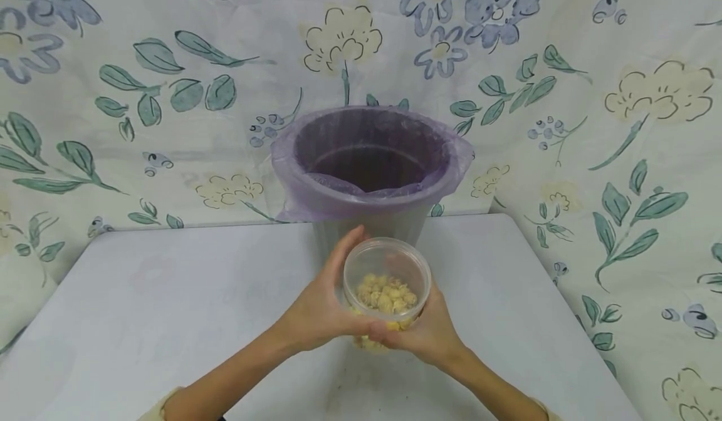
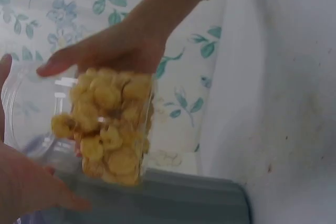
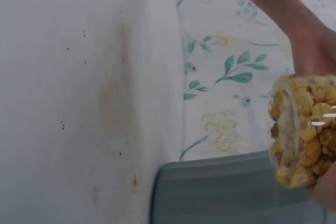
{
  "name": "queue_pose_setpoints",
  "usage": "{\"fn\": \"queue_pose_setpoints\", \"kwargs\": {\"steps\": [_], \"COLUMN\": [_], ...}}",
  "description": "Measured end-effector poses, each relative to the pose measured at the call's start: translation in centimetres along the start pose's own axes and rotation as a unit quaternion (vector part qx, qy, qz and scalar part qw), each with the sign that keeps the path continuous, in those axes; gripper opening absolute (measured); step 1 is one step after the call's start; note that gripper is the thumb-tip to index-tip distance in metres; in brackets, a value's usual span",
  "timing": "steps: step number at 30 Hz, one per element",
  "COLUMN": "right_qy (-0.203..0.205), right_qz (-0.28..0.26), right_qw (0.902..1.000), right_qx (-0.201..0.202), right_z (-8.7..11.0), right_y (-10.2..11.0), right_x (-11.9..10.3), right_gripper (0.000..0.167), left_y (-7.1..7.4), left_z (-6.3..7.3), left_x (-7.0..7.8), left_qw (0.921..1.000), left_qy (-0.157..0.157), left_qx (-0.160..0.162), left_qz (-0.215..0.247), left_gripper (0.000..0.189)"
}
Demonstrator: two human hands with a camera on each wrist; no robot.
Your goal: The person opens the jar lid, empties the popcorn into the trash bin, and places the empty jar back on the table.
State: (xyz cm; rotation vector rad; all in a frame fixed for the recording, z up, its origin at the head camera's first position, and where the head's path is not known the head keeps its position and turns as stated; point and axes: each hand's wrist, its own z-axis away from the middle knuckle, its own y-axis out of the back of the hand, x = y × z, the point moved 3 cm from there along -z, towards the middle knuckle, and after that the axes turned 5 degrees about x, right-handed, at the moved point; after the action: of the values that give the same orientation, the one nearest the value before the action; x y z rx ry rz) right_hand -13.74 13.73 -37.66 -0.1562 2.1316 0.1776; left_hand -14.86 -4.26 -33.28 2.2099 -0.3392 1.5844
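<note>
A clear plastic jar (image 1: 387,277) with round yellow popcorn pieces (image 2: 107,119) in it is held up in front of the bin, between both hands. My left hand (image 1: 321,311) grips its left side, with the thumb across the near side. From the right, my right hand (image 1: 431,333) grips the same jar, and the two thumbs meet at the front. The popcorn fills the lower part, while the upper part is see-through. In the right wrist view, the jar's base (image 3: 287,129) is raised off the table.
Behind the jar stands a grey bin (image 1: 369,227) lined with a purple plastic bag (image 1: 287,164) folded over its rim. The white table (image 1: 186,296) carries brownish stains and small specks. Floral cloth (image 1: 169,114) hangs at the back and right.
</note>
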Motion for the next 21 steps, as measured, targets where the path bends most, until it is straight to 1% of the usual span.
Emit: {"fn": "queue_pose_setpoints", "kwargs": {"steps": [2,3,5,6,8,9,11,13,14,17,21], "right_qy": [-0.006,-0.009,-0.009,-0.009,-0.001,0.002,0.011,0.017,0.019,0.02,0.015], "right_qz": [-0.017,-0.03,-0.049,-0.058,-0.07,-0.074,-0.073,-0.074,-0.071,-0.062,-0.04], "right_qw": [0.9998,0.9993,0.998,0.9971,0.9953,0.9945,0.994,0.9938,0.9941,0.9955,0.9982], "right_qx": [-0.012,-0.02,-0.04,-0.049,-0.067,-0.074,-0.08,-0.082,-0.08,-0.068,-0.043], "right_z": [0.0,0.1,0.2,0.3,0.3,0.4,0.4,0.4,0.3,0.2,0.0], "right_y": [0.0,0.0,0.0,0.0,-0.1,-0.1,-0.1,-0.1,-0.1,-0.1,0.0], "right_x": [0.0,0.0,-0.1,-0.1,-0.1,-0.1,-0.1,-0.1,-0.2,-0.2,-0.2], "right_gripper": [0.102,0.102,0.104,0.104,0.104,0.104,0.103,0.102,0.102,0.102,0.101], "left_y": [0.8,1.2,1.7,1.9,2.1,2.1,2.1,2.0,2.0,1.6,0.9], "left_z": [-0.5,-0.7,-1.2,-1.3,-1.6,-1.7,-1.8,-1.9,-1.8,-1.5,-1.0], "left_x": [-0.2,-0.2,-0.4,-0.4,-0.4,-0.3,-0.2,-0.1,-0.1,-0.1,-0.1], "left_qw": [0.9974,0.9933,0.9809,0.9745,0.9649,0.9621,0.9614,0.9652,0.9683,0.9795,0.9923], "left_qy": [0.001,0.002,0.008,0.011,0.011,0.01,0.005,-0.001,-0.002,-0.012,-0.027], "left_qx": [-0.063,-0.1,-0.169,-0.197,-0.234,-0.244,-0.247,-0.232,-0.22,-0.171,-0.092], "left_qz": [0.033,0.057,0.096,0.107,0.118,0.122,0.121,0.12,0.117,0.106,0.079], "left_gripper": [0.121,0.121,0.12,0.119,0.117,0.115,0.111,0.106,0.104,0.101,0.099]}}
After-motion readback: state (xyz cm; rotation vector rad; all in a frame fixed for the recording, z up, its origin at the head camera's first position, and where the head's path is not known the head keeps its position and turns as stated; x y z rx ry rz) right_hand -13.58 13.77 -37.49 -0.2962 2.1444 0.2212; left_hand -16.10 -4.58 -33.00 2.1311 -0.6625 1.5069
